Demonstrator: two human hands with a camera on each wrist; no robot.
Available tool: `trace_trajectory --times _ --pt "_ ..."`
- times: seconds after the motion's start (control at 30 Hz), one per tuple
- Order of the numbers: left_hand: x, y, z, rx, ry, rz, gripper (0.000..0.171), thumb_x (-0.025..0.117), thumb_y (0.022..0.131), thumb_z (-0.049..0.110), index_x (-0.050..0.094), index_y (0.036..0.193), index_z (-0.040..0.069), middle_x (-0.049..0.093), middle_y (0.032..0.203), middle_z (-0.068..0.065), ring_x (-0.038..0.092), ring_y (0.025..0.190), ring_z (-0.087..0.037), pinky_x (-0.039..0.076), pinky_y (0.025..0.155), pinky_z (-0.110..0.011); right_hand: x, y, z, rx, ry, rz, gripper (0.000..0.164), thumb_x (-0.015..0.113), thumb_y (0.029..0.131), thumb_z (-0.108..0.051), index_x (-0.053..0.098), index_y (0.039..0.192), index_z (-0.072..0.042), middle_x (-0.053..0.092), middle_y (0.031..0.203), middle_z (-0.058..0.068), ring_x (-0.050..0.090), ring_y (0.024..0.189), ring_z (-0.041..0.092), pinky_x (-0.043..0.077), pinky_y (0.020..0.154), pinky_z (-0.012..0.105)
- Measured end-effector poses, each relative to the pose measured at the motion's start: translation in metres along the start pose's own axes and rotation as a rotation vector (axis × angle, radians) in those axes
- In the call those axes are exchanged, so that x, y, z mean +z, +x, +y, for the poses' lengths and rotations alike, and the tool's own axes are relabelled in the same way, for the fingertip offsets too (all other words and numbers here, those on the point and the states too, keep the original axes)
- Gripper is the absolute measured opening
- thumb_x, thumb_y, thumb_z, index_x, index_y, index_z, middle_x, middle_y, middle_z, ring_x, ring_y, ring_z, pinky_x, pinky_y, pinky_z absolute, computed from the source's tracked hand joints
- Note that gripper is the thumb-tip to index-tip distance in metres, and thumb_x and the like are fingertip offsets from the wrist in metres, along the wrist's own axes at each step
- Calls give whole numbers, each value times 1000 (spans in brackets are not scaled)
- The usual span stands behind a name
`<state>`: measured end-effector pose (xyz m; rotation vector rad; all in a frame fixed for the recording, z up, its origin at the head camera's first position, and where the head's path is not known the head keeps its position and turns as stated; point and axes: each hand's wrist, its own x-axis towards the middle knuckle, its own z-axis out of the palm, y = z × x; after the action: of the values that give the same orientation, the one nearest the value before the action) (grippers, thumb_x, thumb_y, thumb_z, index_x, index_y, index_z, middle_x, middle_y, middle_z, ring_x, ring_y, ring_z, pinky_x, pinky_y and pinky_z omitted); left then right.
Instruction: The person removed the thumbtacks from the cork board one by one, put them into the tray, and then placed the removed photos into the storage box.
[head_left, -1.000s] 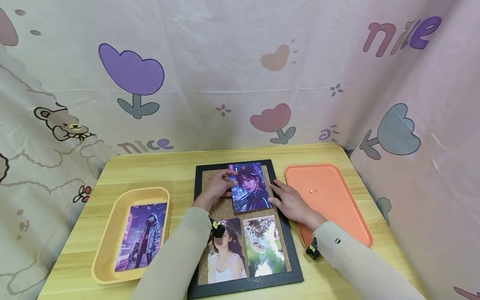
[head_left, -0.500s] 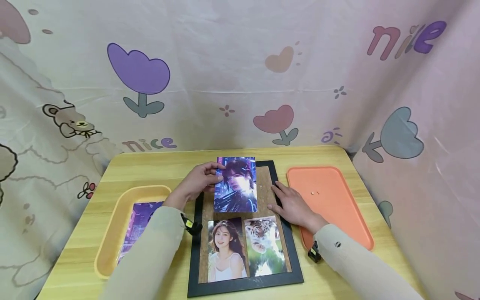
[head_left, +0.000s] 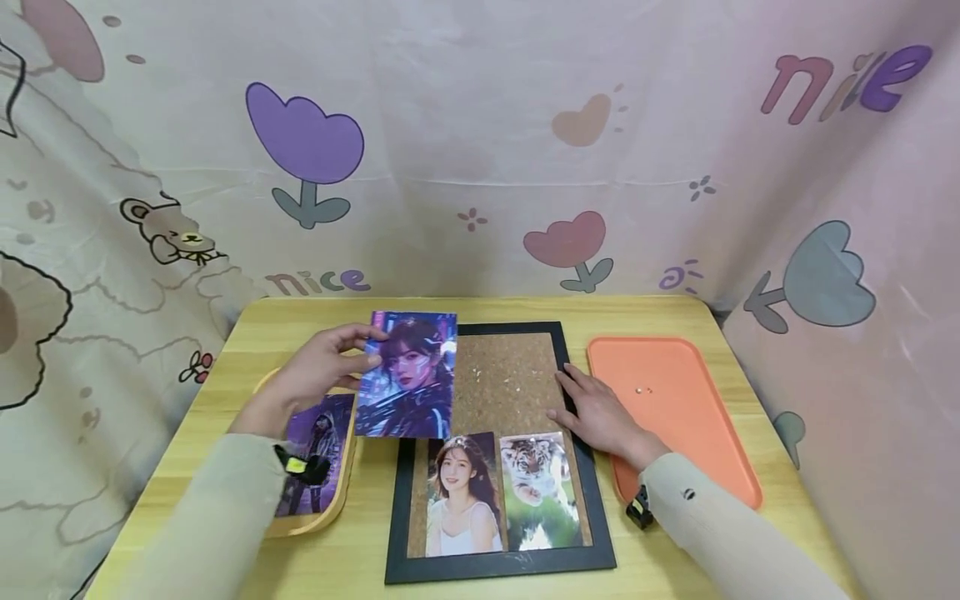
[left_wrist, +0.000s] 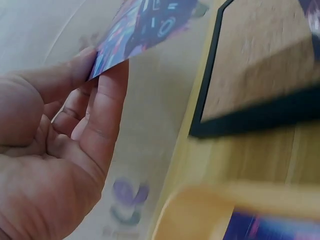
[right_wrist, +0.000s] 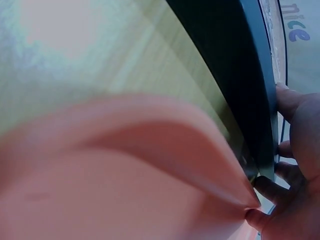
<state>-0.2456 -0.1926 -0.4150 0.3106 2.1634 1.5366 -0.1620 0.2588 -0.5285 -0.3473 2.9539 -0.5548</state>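
My left hand [head_left: 318, 367] pinches a purple photo print [head_left: 408, 379] of a dark-haired figure by its left edge, thumb in front. The print is held up over the left side of a black-framed cork board [head_left: 502, 379]; in the left wrist view its corner [left_wrist: 145, 37] sits between thumb and fingers. On the board's lower half lie a portrait photo [head_left: 465, 504] and a tiger photo [head_left: 542, 492], side by side. My right hand [head_left: 600, 417] rests on the board's right border [right_wrist: 240, 65], fingers loosely bent.
A yellow tray [head_left: 341, 492], partly behind my left arm, holds another purple photo print [head_left: 318, 454]. At right lies an orange tray [head_left: 675, 400] with a few tiny pieces in it. A printed curtain [head_left: 450, 150] hangs behind the wooden table [head_left: 360, 558].
My left hand has lifted the purple photo print off the cork board's top and carried it left, baring the cork. My right hand has stayed at the board's border.
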Motion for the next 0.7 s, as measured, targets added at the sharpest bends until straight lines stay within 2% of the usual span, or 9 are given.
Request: trace_trajectory --times 0.1,0.23,0.4,0.53,0.7 --pt "-28 -22 -9 -16 39 26 48 70 103 18 54 146 2 52 136 -19 65 100 -19 63 84 -36 -1 0 0 3 6 -12 78 60 105 -52 36 164 -7 26 173 21 35 154 48 26 125 66" --pt "-65 -51 -23 -58 125 50 51 71 102 22 54 146 4 52 131 -18 66 100 -19 63 84 -36 -1 0 1 9 13 -15 78 60 105 -52 36 165 -7 25 173 21 34 154 49 25 125 66" --pt "-99 -76 -41 -119 211 52 50 72 101 21 55 145 3 50 127 -20 66 97 -20 64 80 -39 -3 -2 2 9 -1 -5 78 61 105 -51 36 164 -6 26 173 22 34 153 49 26 124 67" --pt "-109 -90 -55 -164 194 18 49 72 100 17 56 143 0 48 125 -21 65 95 -20 64 78 -40 -3 -2 0 10 -1 -8 78 61 105 -49 36 164 -5 26 172 23 34 153 50 26 124 67" --pt "-105 -100 -70 -194 180 -5 46 73 99 16 58 139 1 50 119 -19 64 89 -18 64 73 -41 -2 -1 -3 7 4 -12 77 61 105 -49 36 164 -5 26 172 23 34 153 50 26 124 67"
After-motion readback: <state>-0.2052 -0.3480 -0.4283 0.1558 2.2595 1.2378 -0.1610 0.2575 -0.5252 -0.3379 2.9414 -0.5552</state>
